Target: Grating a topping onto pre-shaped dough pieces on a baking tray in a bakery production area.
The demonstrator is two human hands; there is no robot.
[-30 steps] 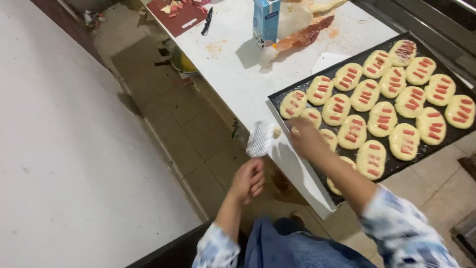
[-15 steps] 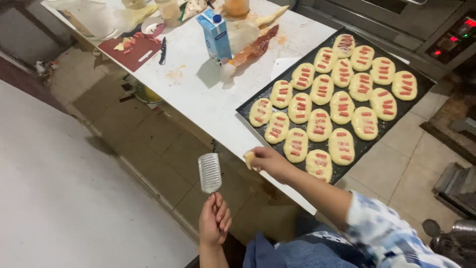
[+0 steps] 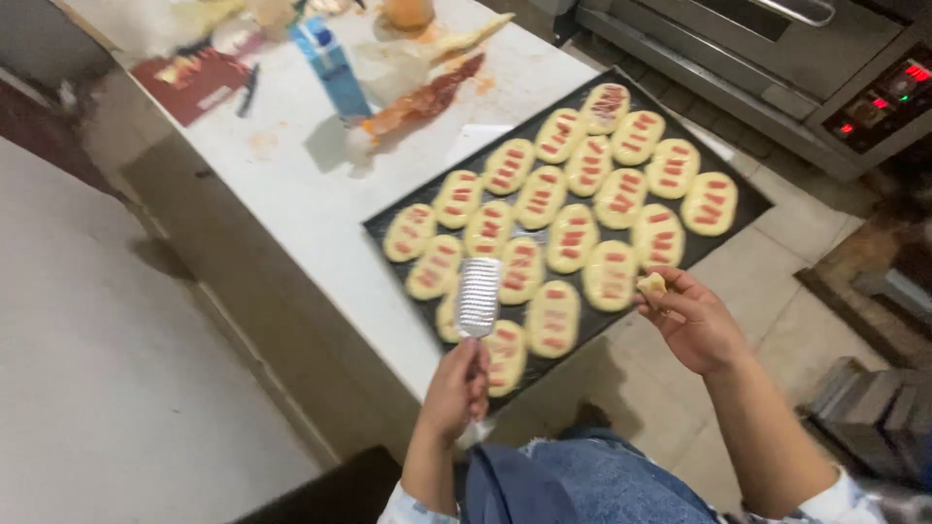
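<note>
My left hand (image 3: 456, 388) grips the handle of a small metal grater (image 3: 479, 296), held upright over the near corner of a black baking tray (image 3: 748, 209). Several oval pale dough pieces with red strips (image 3: 573, 238) fill the tray in rows. My right hand (image 3: 694, 325) hovers beyond the tray's near right edge, fingers pinched on a small yellowish chunk, maybe cheese (image 3: 651, 284).
The tray sits on a white counter (image 3: 301, 209) and overhangs its edge. On the counter stand a blue carton (image 3: 332, 68), a plastic bag with red filling (image 3: 417, 97) and a red cutting board with a knife (image 3: 199, 78). A metal oven (image 3: 777, 68) is at the right.
The grater has come up from below the counter edge to above the tray's near corner. My right hand has shifted right, off the tray, with the chunk in its fingers.
</note>
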